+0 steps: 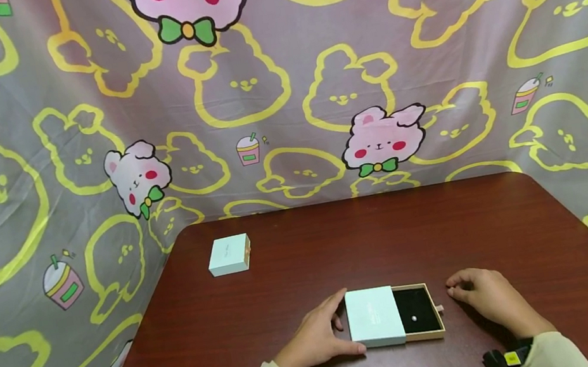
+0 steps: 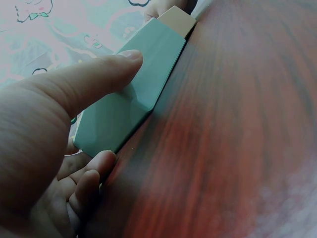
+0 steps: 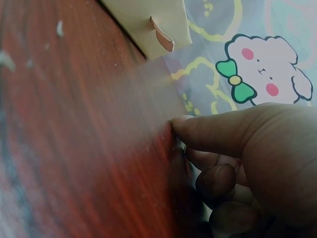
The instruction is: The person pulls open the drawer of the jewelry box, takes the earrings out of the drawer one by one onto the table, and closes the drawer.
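Observation:
A pale mint jewelry box (image 1: 373,318) lies on the table with its drawer (image 1: 420,330) partly pulled out to the right. One small white pearl-like piece (image 1: 414,318) shows on the drawer's black lining. My left hand (image 1: 318,334) grips the sleeve's left end, thumb along the near side and a finger at the far corner; in the left wrist view the thumb (image 2: 106,74) lies against the box wall. To the right of the drawer's pull tab (image 3: 162,37), and apart from it, my right hand (image 1: 488,297) hovers with loosely curled fingers. I see nothing held in it.
Another mint box (image 1: 229,255), closed, stands at the back left of the dark brown table (image 1: 372,241). A patterned cloth (image 1: 289,81) hangs behind the table and along both sides.

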### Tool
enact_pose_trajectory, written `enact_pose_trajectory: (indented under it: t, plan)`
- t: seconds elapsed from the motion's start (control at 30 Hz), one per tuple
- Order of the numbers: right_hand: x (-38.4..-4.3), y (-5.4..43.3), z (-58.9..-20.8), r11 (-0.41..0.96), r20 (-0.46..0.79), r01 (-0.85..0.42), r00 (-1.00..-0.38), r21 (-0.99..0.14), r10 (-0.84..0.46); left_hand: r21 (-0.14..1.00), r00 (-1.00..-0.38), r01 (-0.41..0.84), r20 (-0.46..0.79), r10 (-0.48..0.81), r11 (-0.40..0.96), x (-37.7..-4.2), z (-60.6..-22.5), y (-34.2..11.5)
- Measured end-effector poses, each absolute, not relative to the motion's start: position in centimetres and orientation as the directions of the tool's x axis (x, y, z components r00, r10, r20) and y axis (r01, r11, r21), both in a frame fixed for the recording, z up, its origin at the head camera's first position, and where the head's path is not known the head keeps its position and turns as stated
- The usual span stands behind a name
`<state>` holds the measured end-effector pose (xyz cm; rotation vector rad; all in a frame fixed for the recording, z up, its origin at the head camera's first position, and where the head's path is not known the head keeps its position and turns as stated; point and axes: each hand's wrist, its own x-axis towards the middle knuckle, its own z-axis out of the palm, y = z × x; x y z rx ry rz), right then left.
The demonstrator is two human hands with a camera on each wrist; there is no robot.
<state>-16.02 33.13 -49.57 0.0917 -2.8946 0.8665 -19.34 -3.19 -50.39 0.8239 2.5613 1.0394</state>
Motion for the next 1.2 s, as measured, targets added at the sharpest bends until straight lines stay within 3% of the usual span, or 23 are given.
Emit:
enact_pose_trajectory:
  t: [1.2]
  plan:
    - [-15.99,32.85,-49.42,0.825,0.102,-0.069,-0.995,-0.562,-0.014,0.708,-0.806,0.402,-0.027,0.592,0.581,-19.34,-50.47,-3.36]
